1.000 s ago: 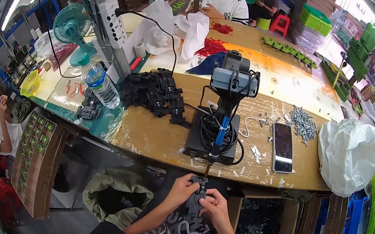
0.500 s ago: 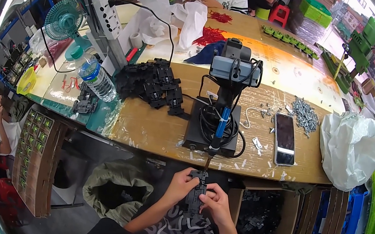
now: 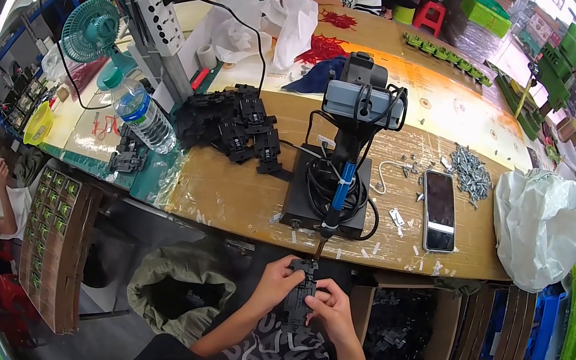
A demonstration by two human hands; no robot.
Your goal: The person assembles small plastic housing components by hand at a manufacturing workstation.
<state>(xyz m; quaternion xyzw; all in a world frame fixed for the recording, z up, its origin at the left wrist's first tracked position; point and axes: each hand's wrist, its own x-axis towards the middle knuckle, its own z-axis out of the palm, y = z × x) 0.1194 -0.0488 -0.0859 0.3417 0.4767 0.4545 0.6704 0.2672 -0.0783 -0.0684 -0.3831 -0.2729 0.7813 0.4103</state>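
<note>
I see both of my hands down low, near me, just below the near edge of the worktop (image 3: 239,206). My left hand (image 3: 278,281) and my right hand (image 3: 330,307) pinch a small black plastic part (image 3: 301,294) between them, one hand on each side. The fingers are curled tight on it, not spread out. The part sits over my lap, right under the tip of the screwdriver (image 3: 336,195) that hangs from a black stand (image 3: 326,200) on the worktop.

I think the step here is lining the part up under that tip, so a screw can go in. The tip looks very close to the top of the part, but I cannot tell if they touch. The next move, I think, needs the part held steady and straight, with the screw hole right under the tip. If the part tips to one side, the screw could go in crooked.

On the worktop, far and to the left of the stand, lies a pile of black parts (image 3: 233,123) like the one I hold. To the right of the stand is a phone (image 3: 440,210) lying flat, and just past it a little heap of silver screws (image 3: 472,170). A big white bag (image 3: 542,225) sits at the right end. On the left side there is a water bottle (image 3: 144,118) on its side and a small green fan (image 3: 94,32). An open green sack (image 3: 174,293) sits on the floor by my left knee.
</note>
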